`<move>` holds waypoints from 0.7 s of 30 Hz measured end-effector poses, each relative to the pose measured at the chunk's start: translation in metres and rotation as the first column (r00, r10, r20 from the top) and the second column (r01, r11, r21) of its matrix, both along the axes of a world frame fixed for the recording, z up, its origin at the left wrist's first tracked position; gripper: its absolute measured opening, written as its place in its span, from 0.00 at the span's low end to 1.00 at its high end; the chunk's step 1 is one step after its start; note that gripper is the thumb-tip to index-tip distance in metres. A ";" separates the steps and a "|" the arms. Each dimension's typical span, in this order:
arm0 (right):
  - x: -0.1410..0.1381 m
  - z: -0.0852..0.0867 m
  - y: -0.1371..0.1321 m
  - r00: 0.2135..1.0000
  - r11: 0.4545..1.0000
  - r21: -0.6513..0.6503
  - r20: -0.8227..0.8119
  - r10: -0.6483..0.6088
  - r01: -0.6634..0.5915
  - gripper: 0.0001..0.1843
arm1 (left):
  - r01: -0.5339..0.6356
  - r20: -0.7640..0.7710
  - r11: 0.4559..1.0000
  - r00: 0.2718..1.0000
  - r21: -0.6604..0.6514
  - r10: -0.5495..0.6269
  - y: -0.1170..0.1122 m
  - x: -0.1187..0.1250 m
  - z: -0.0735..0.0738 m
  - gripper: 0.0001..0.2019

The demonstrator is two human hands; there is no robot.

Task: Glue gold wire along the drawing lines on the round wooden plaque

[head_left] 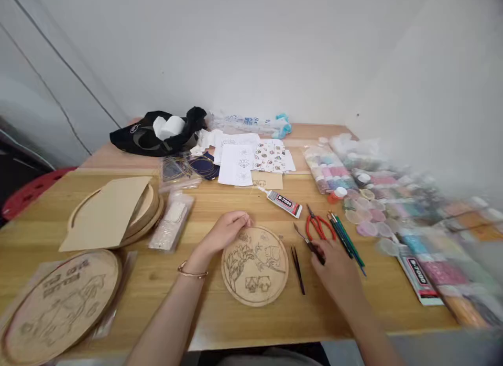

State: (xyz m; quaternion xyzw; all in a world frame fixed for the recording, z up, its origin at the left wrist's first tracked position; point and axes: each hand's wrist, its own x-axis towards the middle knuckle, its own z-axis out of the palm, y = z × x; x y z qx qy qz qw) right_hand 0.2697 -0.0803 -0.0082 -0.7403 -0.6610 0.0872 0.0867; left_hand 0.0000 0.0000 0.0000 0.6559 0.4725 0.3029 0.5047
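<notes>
A round wooden board (254, 266) lies on the table, with drawn pandas, leaves and branches on it. My left hand (228, 230) grips its upper left edge, fingers bent together over the rim. To the right, my right hand (334, 261) has its fingers closed on the dark handle of a palette knife (301, 233), whose blade points up and left. Black tweezers (298, 271) lie between the board and that hand. Just beyond it are red-handled pliers (320, 227) and several thin brushes or pencils (349, 243). A B-7000 glue tube (283, 202) lies above the board.
More round boards (63, 303) and a cardboard sheet (104, 214) occupy the left. At the back are a black bag (157, 135) and printed papers (238, 164). Small cups (365, 214), bagged coloured beads or grains (328, 169) and another glue tube (419, 277) fill the right.
</notes>
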 end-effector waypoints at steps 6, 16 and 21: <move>-0.027 0.005 -0.017 0.999 0.999 -0.003 -0.029 0.043 -0.043 0.15 | -0.012 0.015 1.000 1.000 -0.006 0.012 0.001 -0.001 -0.003 0.17; -0.029 -0.011 -0.003 0.997 0.999 -0.007 0.061 0.054 -0.054 0.18 | -0.026 0.064 0.999 0.998 -0.023 0.027 0.002 -0.001 -0.007 0.18; -0.019 -0.007 0.014 0.995 0.999 0.005 0.093 0.041 -0.041 0.17 | -0.023 0.094 0.999 0.995 -0.027 0.026 0.003 -0.001 -0.011 0.18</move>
